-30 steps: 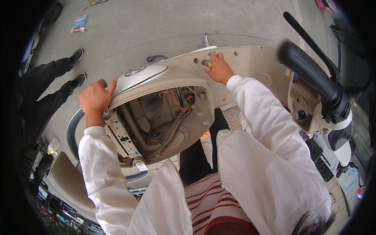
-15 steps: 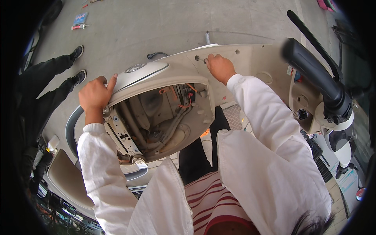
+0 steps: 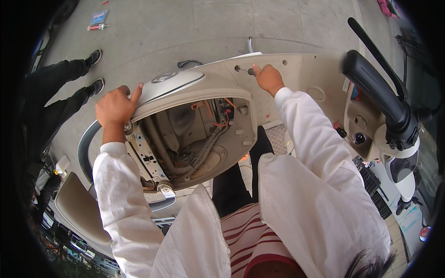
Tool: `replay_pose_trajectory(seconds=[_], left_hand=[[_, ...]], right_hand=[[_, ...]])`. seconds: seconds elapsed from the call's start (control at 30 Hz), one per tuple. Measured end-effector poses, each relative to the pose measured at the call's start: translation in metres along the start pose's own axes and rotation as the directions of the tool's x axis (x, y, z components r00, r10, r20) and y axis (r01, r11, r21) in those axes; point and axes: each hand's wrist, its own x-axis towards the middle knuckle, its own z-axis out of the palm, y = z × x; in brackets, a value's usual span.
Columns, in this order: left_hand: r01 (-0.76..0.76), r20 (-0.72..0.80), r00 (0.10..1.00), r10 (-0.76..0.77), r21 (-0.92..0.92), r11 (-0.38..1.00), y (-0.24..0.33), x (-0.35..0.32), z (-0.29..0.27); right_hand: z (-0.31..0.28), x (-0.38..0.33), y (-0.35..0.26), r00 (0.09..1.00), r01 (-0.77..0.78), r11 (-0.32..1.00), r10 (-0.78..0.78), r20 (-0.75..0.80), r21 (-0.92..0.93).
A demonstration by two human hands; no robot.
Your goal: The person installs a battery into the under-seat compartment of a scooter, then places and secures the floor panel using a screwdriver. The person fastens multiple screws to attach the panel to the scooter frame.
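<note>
I lean over a beige scooter with its front body panel (image 3: 296, 69) loosened. My left hand (image 3: 116, 107) grips the left edge of the cream front cover (image 3: 185, 83), thumb on top. Under the cover the open cavity (image 3: 194, 139) shows a metal bracket, hoses and orange wires. My right hand (image 3: 269, 78) is closed on a small dark tool (image 3: 251, 71), pressed at a hole near the panel's top edge. A second hole lies just left of it.
The black handlebar grip and brake lever (image 3: 378, 88) stick out at the right. Another person's black-trousered legs and shoes (image 3: 69, 78) stand at the left on the concrete floor. A beige seat (image 3: 79, 211) lies at the lower left. Small packages (image 3: 97, 19) lie at the far left.
My right hand has stayed at the hole and turned slightly; a yellowish bit seen by its fingers earlier no longer shows. My left hand keeps its grip on the cover.
</note>
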Motion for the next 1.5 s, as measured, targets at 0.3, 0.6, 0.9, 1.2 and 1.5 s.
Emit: replay_pose_trajectory(seconds=[0.3,0.6,0.9,1.2,1.5], left_hand=[[0.017,0.044,0.999,-0.017,0.015,1.0,0.001,0.001,-0.003],[0.015,0.043,0.999,-0.016,0.014,1.0,0.001,0.001,-0.002],[0.021,0.048,0.999,-0.021,0.015,1.0,0.001,0.001,-0.003],[0.021,0.059,0.998,-0.022,0.023,1.0,0.001,0.001,-0.004],[-0.004,0.019,1.0,0.004,0.009,1.0,-0.001,0.001,0.001]], right_hand=[[0.003,0.003,0.002,0.996,-0.014,0.999,0.016,0.085,-0.033],[0.008,0.002,0.01,0.985,0.153,0.98,-0.141,0.099,-0.129],[0.005,0.003,0.007,0.914,0.397,0.873,-0.404,0.034,-0.284],[0.013,0.008,0.012,0.864,0.358,0.91,-0.408,-0.295,-0.21],[-0.004,0.013,0.004,0.988,-0.067,0.989,0.047,0.149,0.129]])
